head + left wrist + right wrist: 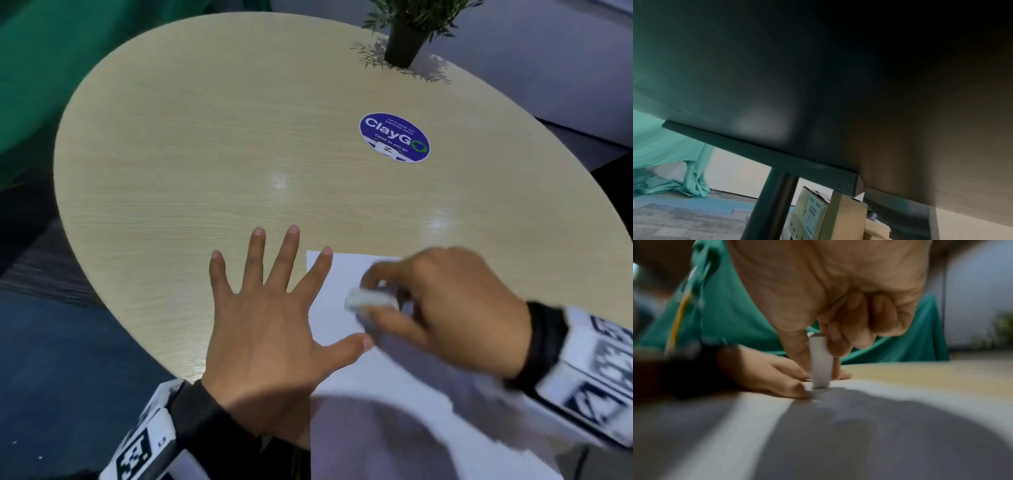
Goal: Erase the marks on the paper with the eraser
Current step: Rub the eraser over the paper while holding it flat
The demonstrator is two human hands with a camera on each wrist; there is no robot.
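Left hand (pixel 270 329) lies flat, fingers spread, on the table (pixel 205 154), its thumb and forefinger pressing the left edge of the paper (pixel 394 411). Right of it, the right hand (pixel 445 308) pinches the eraser (pixel 371 300) upright on the paper. Beyond the paper: round sticker (pixel 394 137), potted plant (pixel 407 37).
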